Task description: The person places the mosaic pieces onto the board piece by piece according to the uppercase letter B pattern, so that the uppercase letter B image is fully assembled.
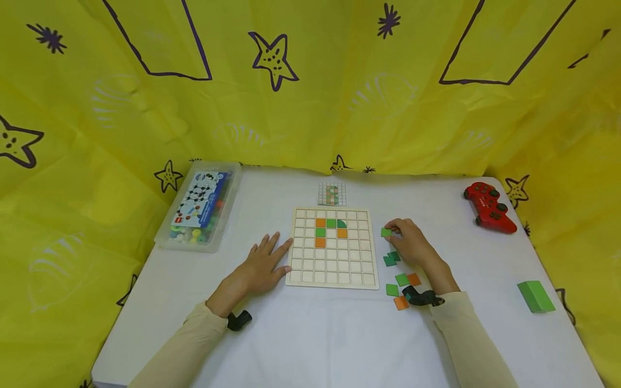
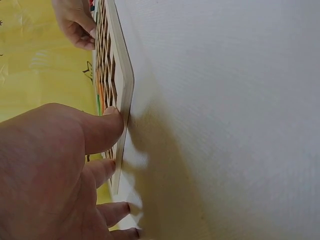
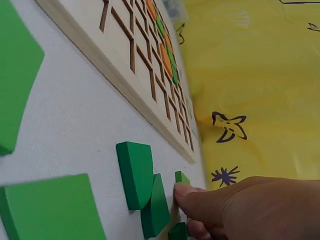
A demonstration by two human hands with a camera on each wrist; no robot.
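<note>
A square wooden grid board (image 1: 328, 283) lies on the table, with several orange and green tiles set in its upper cells. At its left edge my left hand (image 1: 262, 267) rests with fingers spread, thumb and index finger touching the rim. To the right of the board, my right hand (image 1: 412, 243) pinches a light green square tile (image 1: 386, 232) between thumb and fingers. Dark green rounded tiles (image 3: 135, 175) lie just below that hand. Nearer the front are loose light green tiles (image 1: 392, 290) and orange tiles (image 1: 401, 303), close to the right wrist.
Behind the board lies a small pattern card (image 1: 332, 194). A clear plastic box (image 1: 194, 207) of colourful pieces stands at the back left. A red game controller (image 1: 490, 207) and a green block (image 1: 536, 296) are on the right. Yellow curtain (image 1: 310, 118) surrounds the table.
</note>
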